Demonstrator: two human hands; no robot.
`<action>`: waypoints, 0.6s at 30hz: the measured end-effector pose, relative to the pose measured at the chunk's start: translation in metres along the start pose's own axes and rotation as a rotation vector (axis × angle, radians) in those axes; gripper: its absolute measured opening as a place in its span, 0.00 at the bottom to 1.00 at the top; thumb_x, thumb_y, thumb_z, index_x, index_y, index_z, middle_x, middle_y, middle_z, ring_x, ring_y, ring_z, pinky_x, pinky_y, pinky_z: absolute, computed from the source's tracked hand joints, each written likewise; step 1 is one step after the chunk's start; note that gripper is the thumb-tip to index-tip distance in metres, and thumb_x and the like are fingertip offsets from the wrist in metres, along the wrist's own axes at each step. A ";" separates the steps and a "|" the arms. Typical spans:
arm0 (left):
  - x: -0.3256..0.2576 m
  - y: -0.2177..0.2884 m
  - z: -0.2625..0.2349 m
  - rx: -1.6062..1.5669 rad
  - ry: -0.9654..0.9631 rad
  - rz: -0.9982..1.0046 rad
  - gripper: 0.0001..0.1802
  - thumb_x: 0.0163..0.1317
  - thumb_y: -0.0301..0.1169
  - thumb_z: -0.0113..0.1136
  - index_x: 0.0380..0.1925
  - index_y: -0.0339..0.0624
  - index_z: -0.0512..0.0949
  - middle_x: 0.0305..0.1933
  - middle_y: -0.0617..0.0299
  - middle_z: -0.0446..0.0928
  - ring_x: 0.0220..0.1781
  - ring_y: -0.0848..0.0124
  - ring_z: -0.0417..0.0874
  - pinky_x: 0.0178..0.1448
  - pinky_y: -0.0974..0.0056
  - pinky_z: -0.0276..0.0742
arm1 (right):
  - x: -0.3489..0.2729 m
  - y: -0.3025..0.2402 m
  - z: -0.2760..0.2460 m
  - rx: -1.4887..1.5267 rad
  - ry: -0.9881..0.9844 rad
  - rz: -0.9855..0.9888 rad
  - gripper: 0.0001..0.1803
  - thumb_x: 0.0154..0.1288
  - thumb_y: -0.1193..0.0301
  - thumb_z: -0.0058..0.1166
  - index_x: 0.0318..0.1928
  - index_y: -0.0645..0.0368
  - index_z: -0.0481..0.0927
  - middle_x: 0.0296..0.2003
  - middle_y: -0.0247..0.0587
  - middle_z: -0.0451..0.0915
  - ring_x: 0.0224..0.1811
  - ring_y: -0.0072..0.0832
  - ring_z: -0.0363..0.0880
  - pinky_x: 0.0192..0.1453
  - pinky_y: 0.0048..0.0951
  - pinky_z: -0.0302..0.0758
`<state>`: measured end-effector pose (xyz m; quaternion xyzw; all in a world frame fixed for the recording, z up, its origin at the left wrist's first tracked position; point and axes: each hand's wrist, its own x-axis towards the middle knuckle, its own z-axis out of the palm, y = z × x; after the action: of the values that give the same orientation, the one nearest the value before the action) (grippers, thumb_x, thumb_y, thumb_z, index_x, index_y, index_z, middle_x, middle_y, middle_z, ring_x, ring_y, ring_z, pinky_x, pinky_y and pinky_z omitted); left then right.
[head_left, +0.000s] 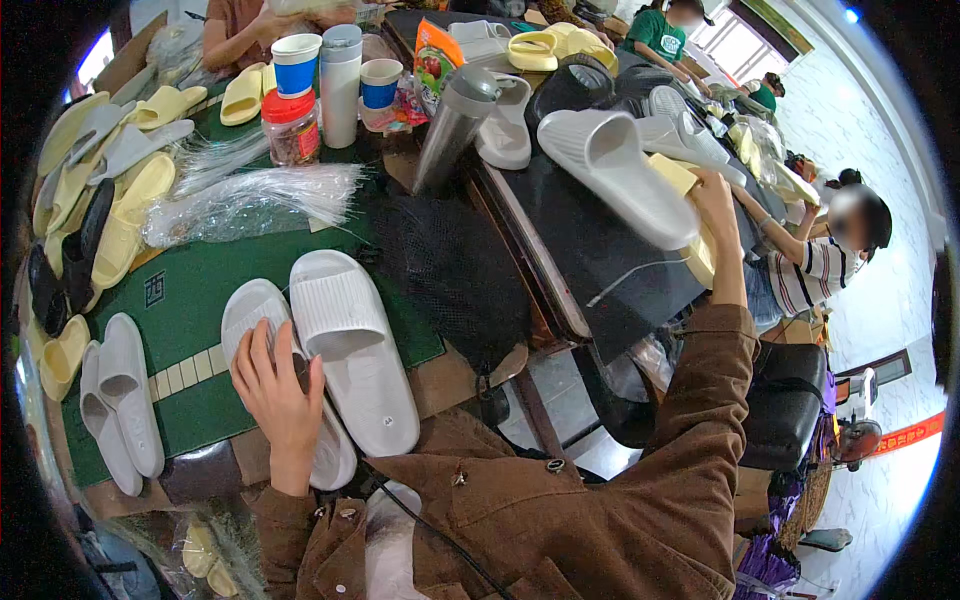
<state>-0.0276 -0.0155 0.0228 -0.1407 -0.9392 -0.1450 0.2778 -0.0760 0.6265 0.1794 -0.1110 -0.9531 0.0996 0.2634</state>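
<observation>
Resting the left hand (275,388) on a grey slipper (248,302) at the near edge of the green-topped table (205,315), with fingers spread across the strap and thumb set apart toward the opening. Close along its right side, a second slipper (378,390), sole down, ribbed strap uppermost, toe pointing away and heel toward the brown jacket (500,490).

Holding the right hand (712,205) far out to the right, over the black table (560,235), close to a third slipper (625,180) in grey and a yellow slipper (702,262). Cannot tell whether pinching either one with those fingers, partly hidden as they are; nor whether supporting the blurred grey one off the surface.

Left of the left hand, a grey pair (140,430), overlapping; beyond that, a heap of slippers (135,215) in yellow, grey and black. Toward the back, clear strands (260,205), a red-lidded jar (291,135), a white tumbler (340,90), a blue-banded cup (380,90), an orange bag (437,60) and a tilted flask (450,135). Between the pair under the left hand and the black table, some dark mesh (445,260). At far right, a person in stripes (815,275).
</observation>
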 end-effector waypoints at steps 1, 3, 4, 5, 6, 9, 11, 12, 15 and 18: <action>0.000 0.000 0.000 0.002 -0.001 -0.002 0.30 0.60 0.38 0.64 0.61 0.41 0.72 0.68 0.48 0.67 0.69 0.47 0.64 0.71 0.40 0.57 | -0.002 -0.016 -0.006 -0.214 0.034 -0.011 0.21 0.61 0.70 0.52 0.54 0.61 0.82 0.52 0.57 0.81 0.57 0.49 0.78 0.63 0.43 0.72; 0.000 0.000 0.000 0.008 0.001 -0.008 0.30 0.60 0.38 0.64 0.61 0.41 0.72 0.68 0.48 0.67 0.69 0.47 0.64 0.71 0.39 0.57 | -0.010 -0.039 -0.019 -0.322 -0.108 0.067 0.19 0.58 0.71 0.51 0.49 0.60 0.85 0.51 0.58 0.81 0.58 0.51 0.77 0.63 0.44 0.71; 0.000 0.000 0.000 0.010 0.003 -0.008 0.30 0.60 0.38 0.64 0.61 0.41 0.72 0.68 0.48 0.67 0.69 0.47 0.64 0.71 0.39 0.57 | -0.013 -0.046 -0.025 -0.337 -0.164 0.050 0.18 0.58 0.72 0.51 0.47 0.60 0.86 0.49 0.58 0.82 0.57 0.51 0.78 0.62 0.44 0.72; 0.000 0.000 0.000 0.011 0.002 -0.006 0.29 0.60 0.39 0.64 0.61 0.41 0.72 0.68 0.48 0.67 0.69 0.47 0.64 0.71 0.39 0.57 | -0.015 -0.050 -0.031 -0.341 -0.217 0.004 0.17 0.58 0.72 0.51 0.46 0.61 0.86 0.47 0.58 0.83 0.56 0.51 0.78 0.61 0.44 0.72; 0.000 0.000 -0.001 0.009 -0.003 -0.005 0.29 0.60 0.39 0.64 0.61 0.41 0.72 0.68 0.48 0.67 0.69 0.47 0.64 0.71 0.40 0.57 | -0.015 -0.052 -0.039 -0.219 -0.317 -0.020 0.15 0.56 0.72 0.53 0.42 0.65 0.86 0.41 0.60 0.84 0.48 0.49 0.83 0.54 0.41 0.76; 0.000 0.000 -0.001 0.005 -0.007 -0.006 0.29 0.61 0.39 0.63 0.61 0.41 0.72 0.68 0.48 0.67 0.69 0.47 0.64 0.71 0.40 0.57 | -0.030 -0.053 -0.061 -0.138 -0.477 0.090 0.15 0.55 0.72 0.56 0.42 0.67 0.85 0.37 0.60 0.84 0.41 0.44 0.87 0.47 0.38 0.78; 0.000 -0.001 0.000 0.000 -0.004 -0.005 0.29 0.61 0.40 0.62 0.61 0.41 0.73 0.68 0.48 0.67 0.69 0.47 0.64 0.71 0.40 0.57 | -0.047 -0.058 -0.087 -0.123 -0.468 0.016 0.14 0.56 0.72 0.58 0.42 0.67 0.84 0.37 0.58 0.85 0.39 0.37 0.87 0.44 0.36 0.78; -0.001 -0.001 0.000 0.005 -0.001 -0.006 0.29 0.62 0.41 0.62 0.61 0.42 0.73 0.68 0.48 0.67 0.69 0.47 0.64 0.71 0.40 0.57 | -0.061 -0.064 -0.096 -0.081 -0.361 0.078 0.14 0.59 0.73 0.58 0.43 0.68 0.85 0.34 0.49 0.87 0.36 0.29 0.85 0.43 0.32 0.77; -0.002 -0.001 0.001 0.017 -0.003 -0.007 0.28 0.62 0.41 0.61 0.61 0.42 0.73 0.67 0.48 0.67 0.69 0.47 0.64 0.72 0.40 0.57 | -0.087 -0.087 -0.118 0.139 -0.177 0.082 0.14 0.63 0.74 0.58 0.46 0.69 0.84 0.35 0.39 0.86 0.36 0.20 0.80 0.42 0.27 0.76; -0.001 -0.001 0.001 0.016 0.001 -0.008 0.28 0.62 0.42 0.61 0.60 0.41 0.73 0.67 0.47 0.67 0.69 0.46 0.64 0.72 0.40 0.56 | -0.099 -0.117 -0.115 0.270 -0.042 0.244 0.13 0.65 0.76 0.57 0.48 0.68 0.84 0.36 0.32 0.83 0.37 0.15 0.77 0.41 0.22 0.74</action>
<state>-0.0280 -0.0162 0.0215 -0.1348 -0.9407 -0.1388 0.2786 0.0485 0.5041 0.2578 -0.1873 -0.9159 0.2600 0.2418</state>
